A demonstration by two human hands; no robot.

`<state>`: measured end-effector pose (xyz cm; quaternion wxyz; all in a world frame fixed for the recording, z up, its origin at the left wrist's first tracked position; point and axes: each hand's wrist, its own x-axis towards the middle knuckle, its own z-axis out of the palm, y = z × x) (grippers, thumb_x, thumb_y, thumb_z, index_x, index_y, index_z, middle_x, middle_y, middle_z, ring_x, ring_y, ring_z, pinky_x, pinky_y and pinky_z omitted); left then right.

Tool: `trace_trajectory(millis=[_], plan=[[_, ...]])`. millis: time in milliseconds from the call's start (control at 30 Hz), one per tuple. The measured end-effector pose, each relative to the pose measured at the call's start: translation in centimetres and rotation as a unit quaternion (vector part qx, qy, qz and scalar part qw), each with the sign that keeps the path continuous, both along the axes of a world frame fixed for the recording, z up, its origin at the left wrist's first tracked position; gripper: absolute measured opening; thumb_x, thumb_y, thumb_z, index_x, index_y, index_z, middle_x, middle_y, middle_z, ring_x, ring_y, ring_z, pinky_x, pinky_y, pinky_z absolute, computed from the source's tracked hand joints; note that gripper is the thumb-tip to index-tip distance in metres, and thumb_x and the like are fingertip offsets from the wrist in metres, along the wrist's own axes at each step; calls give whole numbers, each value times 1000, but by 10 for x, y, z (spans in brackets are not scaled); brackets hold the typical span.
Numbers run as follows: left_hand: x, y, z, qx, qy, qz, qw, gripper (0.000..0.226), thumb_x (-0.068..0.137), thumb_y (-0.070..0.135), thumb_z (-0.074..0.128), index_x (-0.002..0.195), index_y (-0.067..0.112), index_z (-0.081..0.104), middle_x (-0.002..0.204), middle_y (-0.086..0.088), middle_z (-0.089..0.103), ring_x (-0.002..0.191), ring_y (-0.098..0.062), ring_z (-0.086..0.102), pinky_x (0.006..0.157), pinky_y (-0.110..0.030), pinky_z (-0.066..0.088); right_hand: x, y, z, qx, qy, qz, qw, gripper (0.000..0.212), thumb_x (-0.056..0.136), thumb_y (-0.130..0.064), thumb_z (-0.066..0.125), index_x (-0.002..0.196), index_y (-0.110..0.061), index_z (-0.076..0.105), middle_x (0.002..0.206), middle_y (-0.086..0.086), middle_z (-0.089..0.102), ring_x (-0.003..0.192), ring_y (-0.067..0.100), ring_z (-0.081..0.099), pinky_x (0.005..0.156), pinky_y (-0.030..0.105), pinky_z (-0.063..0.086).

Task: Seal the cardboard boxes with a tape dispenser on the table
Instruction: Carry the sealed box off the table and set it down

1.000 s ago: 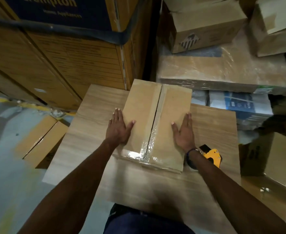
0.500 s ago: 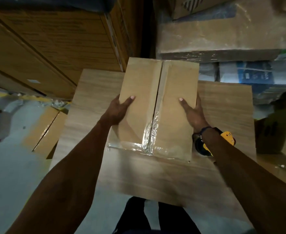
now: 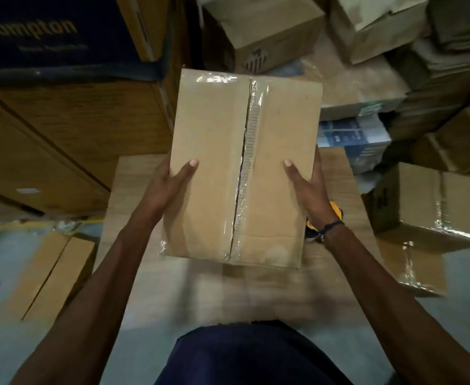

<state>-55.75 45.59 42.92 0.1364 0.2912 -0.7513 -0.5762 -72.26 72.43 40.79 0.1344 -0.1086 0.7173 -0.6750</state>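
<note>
A brown cardboard box (image 3: 211, 173) with clear tape along its centre seam is lifted above the wooden table (image 3: 133, 179). My left hand (image 3: 167, 187) grips its left side, thumb on top, fingers round the edge. On the opposite side my right hand (image 3: 308, 187) grips the box the same way. The yellow and black tape dispenser (image 3: 336, 211) lies on the table, mostly hidden behind my right wrist.
Large stacked cartons (image 3: 70, 129) stand to the left, one dark blue with printed lettering. More boxes (image 3: 261, 34) and wrapped packs (image 3: 353, 134) pile up behind and to the right. A taped box (image 3: 428, 207) sits at the right; flat cartons (image 3: 50, 273) lie on the floor at the left.
Both hands went from lying flat on the box top to gripping its sides. The box has come up off the table toward the camera.
</note>
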Motion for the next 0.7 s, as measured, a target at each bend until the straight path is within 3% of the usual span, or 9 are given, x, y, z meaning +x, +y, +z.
trace_trajectory(millis=[100, 233, 367, 467, 533, 633, 700], plan=[[-2, 9, 31, -6, 37, -26, 999, 40, 100, 41, 66, 137, 35, 51, 113, 35, 58, 93, 31, 55, 74, 5, 42, 19, 18, 38, -5, 40, -40, 998, 77, 91, -47, 77, 156, -31, 38, 144, -9, 61, 131, 11, 60, 112, 47, 49], [-6, 28, 55, 0, 77, -107, 991, 54, 98, 48, 66, 148, 35, 52, 123, 28, 66, 110, 14, 62, 87, -13, 51, 62, 55, 74, -14, 61, -116, 991, 70, 94, -42, 74, 155, -31, 40, 142, -10, 63, 128, 7, 61, 106, 35, 53], [-19, 65, 66, 5, 85, -167, 982, 48, 96, 53, 68, 141, 40, 57, 119, 24, 70, 106, 6, 67, 92, -29, 56, 107, 104, 94, -9, 85, -203, 975, 65, 100, -26, 69, 156, -28, 36, 138, -12, 63, 122, 0, 63, 92, 16, 54], [-29, 116, 77, 1, 96, -241, 966, 47, 97, 48, 68, 142, 40, 56, 117, 26, 68, 106, 11, 63, 91, -25, 53, 146, 155, 106, 26, 97, -274, 957, 75, 99, -39, 67, 161, -34, 26, 141, -21, 57, 122, -12, 57, 90, 6, 49], [-37, 155, 83, 5, 107, -301, 947, 47, 99, 41, 69, 144, 36, 57, 123, 24, 68, 109, 10, 64, 90, -18, 51, 173, 194, 109, 32, 104, -328, 938, 72, 99, -37, 67, 160, -33, 29, 143, -15, 58, 123, -9, 58, 92, 10, 51], [-46, 215, 86, 3, 113, -382, 917, 47, 99, 37, 69, 144, 31, 58, 128, 19, 70, 113, 7, 65, 87, -14, 51, 210, 248, 110, 37, 104, -400, 910, 72, 96, -45, 71, 158, -37, 33, 146, -13, 57, 130, 3, 58, 108, 37, 52], [-49, 256, 86, 4, 111, -419, 901, 45, 98, 37, 70, 141, 29, 61, 125, 17, 72, 113, 4, 67, 88, -16, 53, 233, 283, 107, 45, 104, -439, 891, 73, 94, -52, 72, 156, -43, 34, 147, -16, 56, 133, 6, 57, 112, 47, 49]])
